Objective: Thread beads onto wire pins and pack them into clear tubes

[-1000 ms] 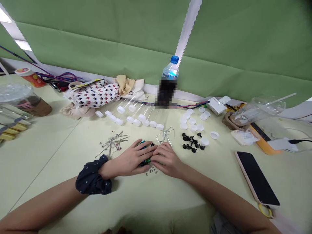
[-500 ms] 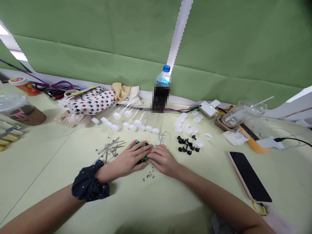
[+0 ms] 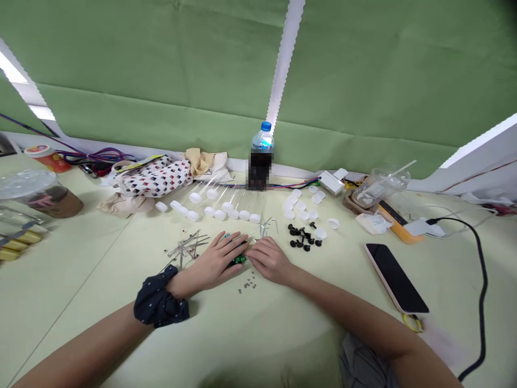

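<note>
- Left hand (image 3: pixel 220 257) is lying palm-down, fingers nearly straight and slightly spread, covering small shiny green-and-blue pieces (image 3: pixel 239 260); not visibly gripping any.
- Right hand (image 3: pixel 274 261) is resting half-curled, fingertips close to the left's; can't tell if it's pinching anything.
- Pieces are sitting on the pale yellow-green tabletop (image 3: pixel 242 339), mostly hidden, green ones showing between the 2 hands.
- Tiny grey metal bits (image 3: pixel 248 283) are lying on the near side; bent silver metal rods (image 3: pixel 263 229) are lying just beyond the right hand.
- Step, my read: both hands are tidying the pieces into 1 group.
- Next move, I'd judge, is calling for keeping them clear of bits and rods.
</note>
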Demonstrator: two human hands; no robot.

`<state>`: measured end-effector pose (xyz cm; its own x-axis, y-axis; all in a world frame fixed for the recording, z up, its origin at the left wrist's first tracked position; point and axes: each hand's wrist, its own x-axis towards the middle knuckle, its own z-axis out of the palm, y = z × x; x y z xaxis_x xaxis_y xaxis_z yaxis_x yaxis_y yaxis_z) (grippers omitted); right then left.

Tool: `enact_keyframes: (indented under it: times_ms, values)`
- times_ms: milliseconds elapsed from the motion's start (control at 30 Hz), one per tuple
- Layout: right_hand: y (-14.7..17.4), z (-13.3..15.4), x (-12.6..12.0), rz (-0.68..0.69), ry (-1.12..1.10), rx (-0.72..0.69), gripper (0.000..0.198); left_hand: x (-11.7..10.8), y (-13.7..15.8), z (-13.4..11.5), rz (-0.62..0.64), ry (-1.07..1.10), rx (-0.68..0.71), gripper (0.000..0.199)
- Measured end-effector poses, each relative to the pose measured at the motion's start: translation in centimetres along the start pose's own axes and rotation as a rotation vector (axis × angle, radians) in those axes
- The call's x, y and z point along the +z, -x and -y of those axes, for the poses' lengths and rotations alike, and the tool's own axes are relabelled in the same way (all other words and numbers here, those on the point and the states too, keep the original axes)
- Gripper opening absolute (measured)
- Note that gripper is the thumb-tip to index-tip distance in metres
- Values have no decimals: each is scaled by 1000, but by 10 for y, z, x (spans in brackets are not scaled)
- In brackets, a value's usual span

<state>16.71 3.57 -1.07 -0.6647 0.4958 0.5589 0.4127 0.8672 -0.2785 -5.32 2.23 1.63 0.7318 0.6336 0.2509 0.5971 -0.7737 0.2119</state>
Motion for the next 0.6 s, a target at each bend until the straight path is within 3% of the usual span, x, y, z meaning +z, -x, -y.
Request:
enact_keyframes:
  times_ms: [333,467,600]
  values:
    - [1,1,1,-32,60,-8,17,-16,10,10,-90,-145,-93,43]
    - [7,0,1,-131,131,29,17,-31,17,34,-256,-126,-259,38]
    - [11,0,-2,-178,169,76,16,-42,16,72,-504,-91,-461,34]
